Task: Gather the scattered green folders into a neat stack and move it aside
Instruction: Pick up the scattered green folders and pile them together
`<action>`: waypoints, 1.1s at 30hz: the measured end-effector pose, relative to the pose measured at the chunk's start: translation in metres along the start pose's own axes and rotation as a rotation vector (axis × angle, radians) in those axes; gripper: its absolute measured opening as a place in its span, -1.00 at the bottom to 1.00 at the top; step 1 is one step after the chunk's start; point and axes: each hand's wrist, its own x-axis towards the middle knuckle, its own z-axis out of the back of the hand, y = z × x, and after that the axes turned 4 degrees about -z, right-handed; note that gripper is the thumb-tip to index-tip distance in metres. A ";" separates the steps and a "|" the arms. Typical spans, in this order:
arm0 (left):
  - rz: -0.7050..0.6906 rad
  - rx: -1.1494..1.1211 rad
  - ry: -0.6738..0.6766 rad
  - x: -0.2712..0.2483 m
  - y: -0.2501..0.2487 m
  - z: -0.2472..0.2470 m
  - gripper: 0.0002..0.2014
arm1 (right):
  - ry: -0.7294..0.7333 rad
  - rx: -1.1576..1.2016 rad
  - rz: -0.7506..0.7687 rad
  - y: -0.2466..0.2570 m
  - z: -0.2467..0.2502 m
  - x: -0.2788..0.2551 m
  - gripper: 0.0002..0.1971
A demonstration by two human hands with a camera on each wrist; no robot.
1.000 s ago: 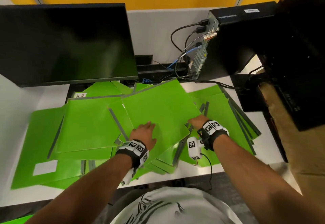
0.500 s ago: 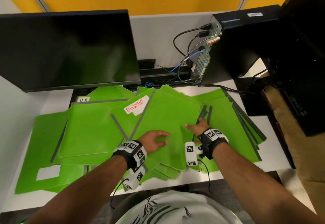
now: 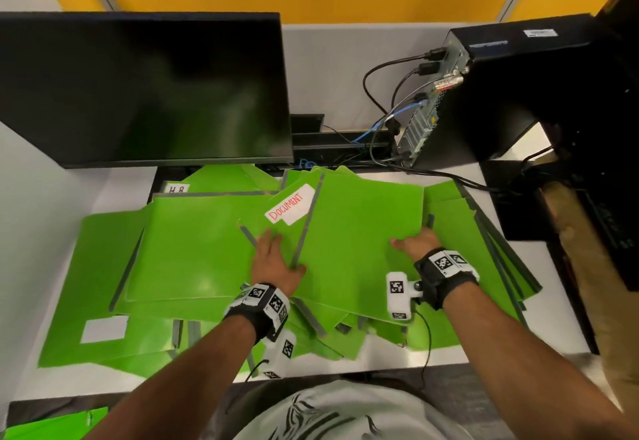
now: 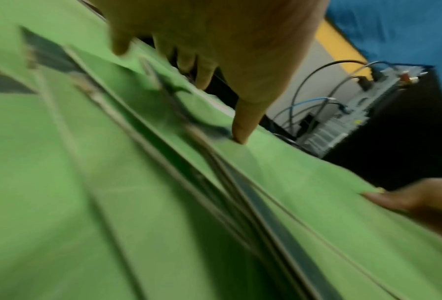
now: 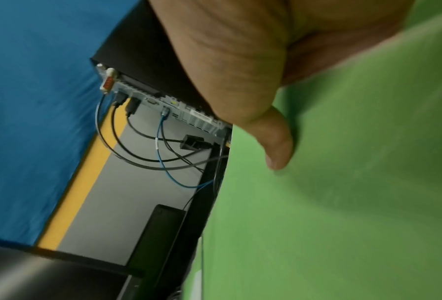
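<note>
Several green folders with grey spines lie overlapping across the white desk. One plain green folder lies on top in the middle. My right hand grips its right edge, thumb on top and fingers hidden beneath. My left hand lies flat, fingers straight, at that folder's grey left spine and on the folder below with the white "DOCUMENT" label. In the blurred left wrist view my left fingertips press on green folders.
A black monitor stands at the back left, over the far folders. A black computer tower with cables stands at the back right. Dark equipment borders the right side. Some folders overhang the desk's front edge, and another green folder lies on the floor.
The top folder has turned from a diagonal to nearly square and uncovered the "DOCUMENT" label. My left hand moved from the folder's face to its left spine; my right hand stayed at its right edge.
</note>
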 end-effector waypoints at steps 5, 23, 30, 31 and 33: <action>0.312 0.109 -0.056 0.005 0.023 0.018 0.11 | -0.090 0.035 0.128 0.003 0.041 0.000 -0.61; 0.188 -0.650 -0.038 0.026 0.003 0.029 -0.41 | -0.010 -0.148 0.141 0.016 -0.057 -0.022 -0.42; 0.285 -0.457 -0.041 0.029 0.088 0.067 -0.43 | -0.183 -0.195 0.001 0.007 -0.037 -0.014 -0.20; 0.301 -0.452 -0.041 0.027 0.096 0.069 -0.42 | -0.159 -0.151 -0.063 0.011 -0.037 -0.014 -0.10; 0.327 -0.420 -0.020 0.024 0.105 0.069 -0.41 | -0.079 -0.031 -0.162 0.019 -0.043 -0.010 0.01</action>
